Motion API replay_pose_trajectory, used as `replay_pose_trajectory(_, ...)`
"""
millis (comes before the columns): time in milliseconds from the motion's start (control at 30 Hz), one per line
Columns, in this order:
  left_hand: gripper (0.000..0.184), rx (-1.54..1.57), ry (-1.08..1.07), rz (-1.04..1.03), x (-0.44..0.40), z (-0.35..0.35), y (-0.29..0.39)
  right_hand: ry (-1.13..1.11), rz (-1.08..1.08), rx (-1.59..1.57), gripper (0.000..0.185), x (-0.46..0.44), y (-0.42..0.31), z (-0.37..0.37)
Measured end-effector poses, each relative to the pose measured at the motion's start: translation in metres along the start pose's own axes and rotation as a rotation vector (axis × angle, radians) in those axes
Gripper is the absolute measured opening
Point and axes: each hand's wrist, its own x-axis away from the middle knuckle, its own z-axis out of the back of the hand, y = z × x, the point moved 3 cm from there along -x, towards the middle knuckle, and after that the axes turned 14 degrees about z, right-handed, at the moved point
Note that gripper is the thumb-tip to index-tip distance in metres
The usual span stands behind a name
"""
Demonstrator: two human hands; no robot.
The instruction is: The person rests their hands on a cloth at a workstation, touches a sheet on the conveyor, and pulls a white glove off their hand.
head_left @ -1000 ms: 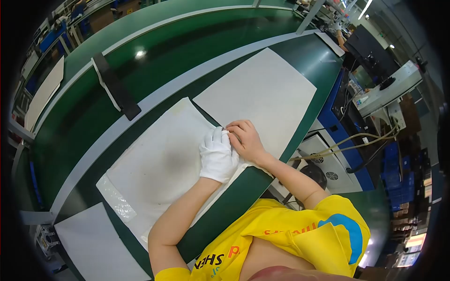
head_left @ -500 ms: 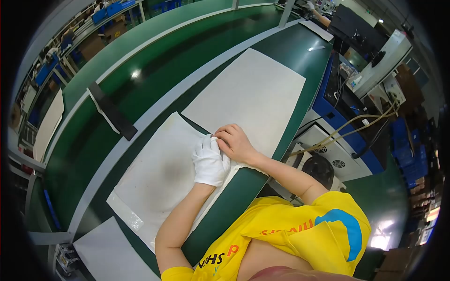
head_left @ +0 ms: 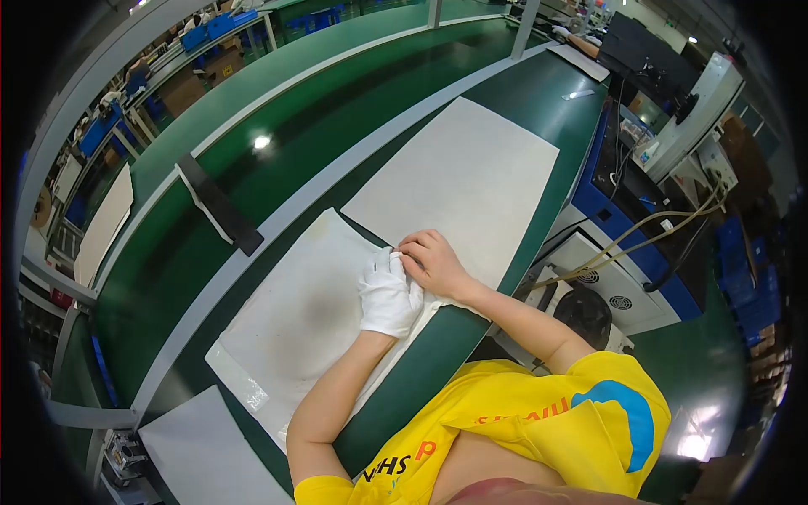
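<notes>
My left hand (head_left: 389, 296), in a white glove, rests near the right edge of a white padded sheet (head_left: 282, 307) with a grey smudge in its middle. Its fingers are bent and drawn together. Against the gloved fingertips, my bare right hand (head_left: 435, 264) has its fingers curled in a pinch. Whatever lies between the two hands is too small or too hidden to make out. Just beyond them is a flat off-white board (head_left: 463, 172), its near edge beside the padded sheet.
The sheets lie on a green worktop (head_left: 421, 358). Another pale sheet (head_left: 206, 450) is at lower left. A grey rail (head_left: 324, 181) and a black bar (head_left: 220, 206) run behind. To the right stand a blue-edged equipment bench (head_left: 640, 240), tan hoses (head_left: 648, 227) and a white machine column (head_left: 694, 114).
The whole view has shifted slightly right and down. Both hands stay together at the same spot on the padded sheet, with hardly any change in the fingers.
</notes>
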Motion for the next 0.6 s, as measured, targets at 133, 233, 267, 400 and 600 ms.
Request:
replay_pose_trajectory(133, 0.037, 0.015, 0.001, -0.003, -0.0003, -0.0002, -0.0002, 0.006, -0.002, -0.007, 0.014, -0.0009, 0.0000, 0.0007)
replay_pose_trajectory(233, 0.037, 0.004, 0.003, -0.003, -0.0009, 0.0002, 0.0005, 0.012, 0.000, 0.001, 0.014, -0.0005, -0.0001, 0.0006)
replay_pose_trajectory(267, 0.037, -0.001, 0.005, -0.002, -0.0010, 0.0004, 0.0005, 0.011, 0.000, 0.003, 0.014, -0.0001, 0.0003, 0.0005)
replay_pose_trajectory(400, 0.038, 0.022, 0.016, -0.008, -0.0007, 0.0000, 0.0002, -0.004, -0.005, -0.005, 0.015, 0.0001, 0.0012, 0.0001)
replay_pose_trajectory(600, 0.038, 0.006, -0.002, -0.005, 0.0001, 0.0007, 0.0006, -0.028, -0.028, -0.018, 0.015, 0.0009, 0.0010, 0.0000)
